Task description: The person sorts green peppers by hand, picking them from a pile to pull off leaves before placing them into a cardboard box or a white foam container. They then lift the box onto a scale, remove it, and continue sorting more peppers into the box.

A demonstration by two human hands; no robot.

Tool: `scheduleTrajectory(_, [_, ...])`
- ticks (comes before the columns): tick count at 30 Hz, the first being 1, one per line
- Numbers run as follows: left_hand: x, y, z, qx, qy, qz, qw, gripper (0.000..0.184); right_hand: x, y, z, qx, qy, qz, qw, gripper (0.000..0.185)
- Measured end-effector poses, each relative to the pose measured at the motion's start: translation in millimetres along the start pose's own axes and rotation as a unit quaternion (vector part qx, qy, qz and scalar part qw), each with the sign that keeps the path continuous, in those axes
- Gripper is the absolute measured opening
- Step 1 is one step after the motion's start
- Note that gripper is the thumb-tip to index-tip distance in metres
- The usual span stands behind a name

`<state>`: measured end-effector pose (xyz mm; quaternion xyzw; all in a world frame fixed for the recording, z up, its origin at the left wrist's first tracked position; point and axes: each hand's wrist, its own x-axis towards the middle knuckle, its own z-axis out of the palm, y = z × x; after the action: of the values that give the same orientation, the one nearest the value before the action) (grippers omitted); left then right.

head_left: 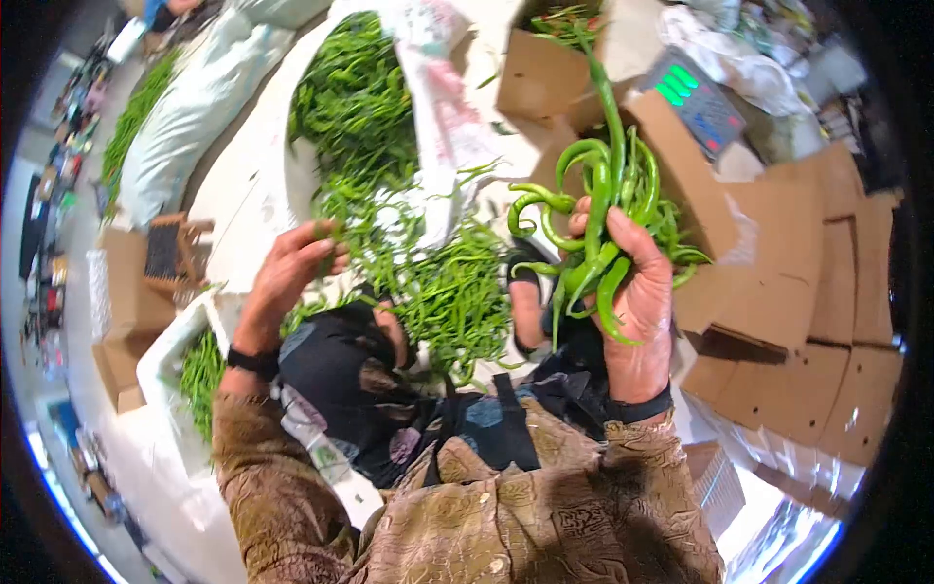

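As peppers crowd the right hand, fingers mostly hidden

- One left hand and one right hand were seen.
- One bunch of green peppers was held; its overlapping peppers could not be counted.
- One loose heap of peppers was counted.
- One open white sack was seen.
- Two dark wristbands were worn.
- One scale was seen, with three green digits lit.
- One white foam box was counted.
- One wooden stool was noted.
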<state>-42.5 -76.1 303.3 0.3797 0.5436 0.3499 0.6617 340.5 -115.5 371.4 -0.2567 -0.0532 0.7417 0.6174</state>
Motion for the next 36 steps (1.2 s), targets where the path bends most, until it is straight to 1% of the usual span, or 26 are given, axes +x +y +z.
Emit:
scheduleTrajectory(1, [-7.0,9.9,-3.7,0.07,0.021,0.003,0.997,0.033,-11.4,-19.4,11.5,-0.024,0.035,-0.029,0.999,0.036])
scheduleTrajectory(2, [-15.6,17.8,-11.5,0.123,0.029,0.028,0.992,0.033,-19.1,-41.2,7.7,-0.06,0.016,-0.067,0.996,0.036])
scheduleTrajectory(5, [-30.8,21.2,-43.7,0.08,0.059,0.069,0.993,0.02,-38.1,-82.9,9.4,-0.112,0.041,-0.151,0.981,0.034])
scheduleTrajectory(6, [-38.1,27.6,-45.2,0.087,0.073,0.055,0.992,0.02,-40.4,-93.6,3.4,-0.111,0.04,-0.161,0.98,0.034])
scheduleTrajectory(8, [-50.3,34.5,-37.9,0.058,0.112,0.057,0.99,0.023,-39.2,-113.5,-15.3,-0.19,0.082,-0.219,0.953,0.03])
scheduleTrajectory(9, [-50.7,32.8,-41.8,0.036,0.09,0.068,0.993,0.022,-38.0,-124.0,-22.8,-0.199,0.071,-0.215,0.954,0.03])
scheduleTrajectory(12, [-55.7,37.3,-35.5,0.047,0.051,0.075,0.995,0.023,-33.5,-141.8,-32.7,-0.196,0.076,-0.237,0.948,0.03])
scheduleTrajectory(13, [-60.5,40.3,-25.3,0.062,0.051,0.071,0.994,0.025,-38.9,-141.4,-24.6,-0.211,0.079,-0.243,0.944,0.029])
scheduleTrajectory(14, [-63.0,43.5,-19.8,0.088,0.023,0.061,0.994,0.031,-40.1,-144.2,-26.5,-0.21,0.079,-0.25,0.942,0.029])
scheduleTrajectory(16, [-71.0,54.7,4.1,0.162,-0.01,0.084,0.983,0.035,-36.8,-148.9,-37.1,-0.217,0.075,-0.244,0.942,0.03])
scheduleTrajectory(17, [-79.4,65.8,23.7,0.203,-0.013,0.101,0.974,0.036,-35.1,-150.8,-41.4,-0.211,0.057,-0.243,0.945,0.03])
scheduleTrajectory(18, [-83.2,72.6,27.1,0.201,-0.014,0.105,0.974,0.036,-34.7,-153.7,-45.9,-0.213,0.055,-0.246,0.944,0.03])
scheduleTrajectory(20, [-89.5,79.2,30.8,0.267,0.013,0.097,0.959,0.037,-35.0,-157.9,-52.2,-0.235,0.03,-0.268,0.934,0.03])
scheduleTrajectory(21, [-90.4,76.3,16.5,0.269,0.016,0.105,0.957,0.037,-35.7,-156.8,-46.6,-0.247,0.032,-0.286,0.925,0.031])
scheduleTrajectory(22, [-93.6,75.9,8.5,0.27,0.035,0.115,0.955,0.036,-35.7,-158.6,-47.8,-0.243,0.033,-0.283,0.927,0.031])
scheduleTrajectory(24, [-104.3,72.0,-10.8,0.277,0.095,0.101,0.951,0.036,-33.3,-167.0,-51.5,-0.262,0.045,-0.26,0.928,0.031])
scheduleTrajectory(25, [-108.3,65.3,-25.7,0.278,0.123,0.092,0.948,0.037,-31.8,-170.1,-51.3,-0.271,0.039,-0.271,0.923,0.03])
scheduleTrajectory(26, [-114.1,58.0,-39.1,0.281,0.121,0.09,0.948,0.037,-31.3,-173.2,-52.5,-0.268,0.043,-0.271,0.923,0.03])
scheduleTrajectory(28, [-129.5,41.6,-66.5,0.28,0.179,0.048,0.942,0.038,-29.4,-179.2,-56.0,-0.259,0.067,-0.23,0.936,0.03])
scheduleTrajectory(29, [-136.2,29.9,-84.0,0.282,0.178,0.047,0.941,0.038,-26.8,-181.3,-61.9,-0.251,0.067,-0.22,0.94,0.029])
scheduleTrajectory(30, [-142.8,13.7,-103.0,0.255,0.175,0.036,0.95,0.037,-25.9,-184.5,-70.5,-0.251,0.07,-0.219,0.94,0.029])
scheduleTrajectory(31, [-150.4,-2.3,-118.9,0.228,0.172,0.024,0.958,0.036,-25.3,-189.2,-81.6,-0.26,0.077,-0.177,0.946,0.029])
scheduleTrajectory(32, [-158.3,-16.9,-131.6,0.23,0.17,0.021,0.958,0.036,-25.4,-193.0,-92.9,-0.267,0.084,-0.135,0.95,0.029])
scheduleTrajectory(33, [-164.7,-30.8,-142.8,0.203,0.183,0.013,0.962,0.033,-25.8,-195.5,-103.3,-0.249,0.105,-0.121,0.955,0.026])
scheduleTrajectory(34, [-172.1,-42.7,-151.2,0.175,0.195,0.003,0.965,0.03,-26.8,-199.9,-111.8,-0.248,0.111,-0.119,0.955,0.026])
scheduleTrajectory(36, [-183.8,-57.7,-162.4,0.181,0.201,-0.025,0.962,0.028,-28.3,-208.3,-122.7,-0.146,0.031,-0.168,0.974,0.024])
